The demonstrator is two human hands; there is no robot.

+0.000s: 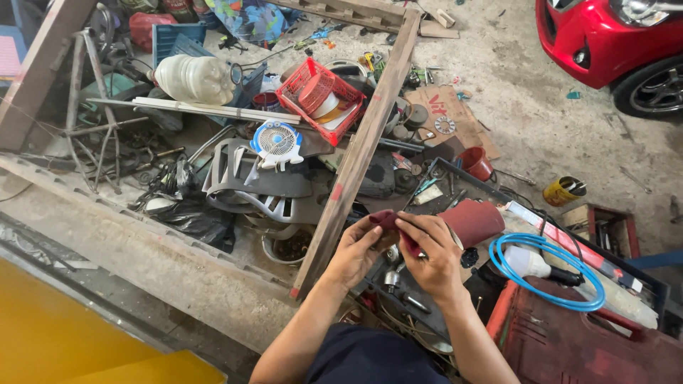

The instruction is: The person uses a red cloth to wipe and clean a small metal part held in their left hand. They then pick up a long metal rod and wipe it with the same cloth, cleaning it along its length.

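Note:
Both of my hands hold a folded piece of dark red sandpaper in front of me. My left hand pinches its left end with thumb and fingers. My right hand wraps its right part, fingers curled over it. Just right of my hands lies a roll of the same dark red sandpaper. Metal sockets and small tools lie in an open toolbox below my hands.
A long wooden beam runs diagonally left of my hands. A blue hose coil rests on a red case. Behind are a red basket, a small fan, a plastic jug, scattered junk and a red car.

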